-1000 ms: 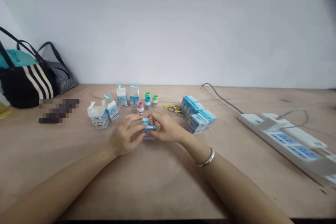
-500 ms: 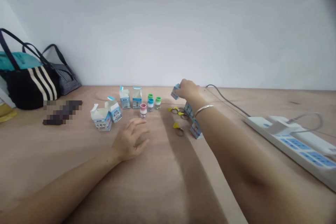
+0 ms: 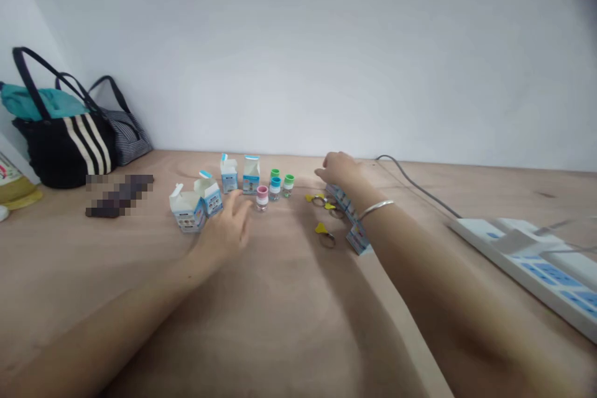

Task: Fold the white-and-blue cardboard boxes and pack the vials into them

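Note:
My left hand (image 3: 224, 228) lies flat and open on the wooden table (image 3: 280, 323). Its fingertips are just short of a pink-capped vial (image 3: 262, 197) and right of two opened white-and-blue boxes (image 3: 189, 211). My right hand (image 3: 339, 169), with a silver bracelet (image 3: 379, 206) on the wrist, reaches to the far end of a row of closed blue boxes (image 3: 357, 237). Its fingers are curled down, and what is under them is hidden. Further vials with green and blue caps (image 3: 276, 184) stand behind the pink one.
Two more opened boxes (image 3: 250, 174) stand upright at the back. Yellow-tagged rings (image 3: 325, 235) lie between my hands. A white power strip (image 3: 536, 261) and its cable (image 3: 410, 180) are at the right. A black striped bag (image 3: 65, 137) and a blurred dark object (image 3: 119, 196) are at the left.
Both hands held a small blue box together a second ago. The right hand carried it away to the far end of the box row and lowered. The left hand slid forward toward the vials.

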Demonstrator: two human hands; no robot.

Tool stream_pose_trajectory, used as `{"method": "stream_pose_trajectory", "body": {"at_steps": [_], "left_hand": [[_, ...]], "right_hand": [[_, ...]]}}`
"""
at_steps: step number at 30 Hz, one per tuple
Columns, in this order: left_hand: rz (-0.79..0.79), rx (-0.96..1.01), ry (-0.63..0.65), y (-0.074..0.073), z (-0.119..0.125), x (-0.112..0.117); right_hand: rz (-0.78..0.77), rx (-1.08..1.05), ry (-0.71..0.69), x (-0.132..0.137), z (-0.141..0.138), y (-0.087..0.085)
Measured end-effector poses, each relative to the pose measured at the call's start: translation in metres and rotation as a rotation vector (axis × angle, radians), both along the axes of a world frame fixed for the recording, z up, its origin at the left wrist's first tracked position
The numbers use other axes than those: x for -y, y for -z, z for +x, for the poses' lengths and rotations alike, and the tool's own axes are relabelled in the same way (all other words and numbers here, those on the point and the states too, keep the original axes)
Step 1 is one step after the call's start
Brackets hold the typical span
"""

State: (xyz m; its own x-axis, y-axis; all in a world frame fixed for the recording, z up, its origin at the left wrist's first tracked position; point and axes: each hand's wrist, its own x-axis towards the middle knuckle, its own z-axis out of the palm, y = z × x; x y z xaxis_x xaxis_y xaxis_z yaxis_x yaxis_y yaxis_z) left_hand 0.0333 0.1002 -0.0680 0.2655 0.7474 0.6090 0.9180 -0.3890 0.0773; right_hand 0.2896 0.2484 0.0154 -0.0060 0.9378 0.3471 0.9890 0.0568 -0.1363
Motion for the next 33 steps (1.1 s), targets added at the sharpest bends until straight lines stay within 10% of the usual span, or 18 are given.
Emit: {"method": "stream_pose_trajectory", "body": {"at_steps": [4, 9, 19, 24, 33], "left_hand": [[-0.003, -0.15, -0.311, -0.011, -0.013, -0.005], [-0.133, -0.046, -0.353, -0.01, -0.027, -0.014], [-0.016, 0.211, -0.063, -0.014, -0.033, -0.018], [-0.21, 0.36, 0.227, -0.015, -0.03, -0.012], [-0.273, 0.258, 0.382, -0.013, -0.03, -0.011]], "right_hand": [[-0.035, -0.034, -0.291, 0.035, -0.043, 0.013], [0.016, -0.13, -0.708, 0.06, -0.081, 0.046], [0.04, -0.2, -0.557, 0.071, -0.072, 0.055], [0.062, -0.181, -0.454, 0.081, -0.047, 0.052], [0.029, -0.147, -0.402, 0.08, -0.04, 0.056]]}}
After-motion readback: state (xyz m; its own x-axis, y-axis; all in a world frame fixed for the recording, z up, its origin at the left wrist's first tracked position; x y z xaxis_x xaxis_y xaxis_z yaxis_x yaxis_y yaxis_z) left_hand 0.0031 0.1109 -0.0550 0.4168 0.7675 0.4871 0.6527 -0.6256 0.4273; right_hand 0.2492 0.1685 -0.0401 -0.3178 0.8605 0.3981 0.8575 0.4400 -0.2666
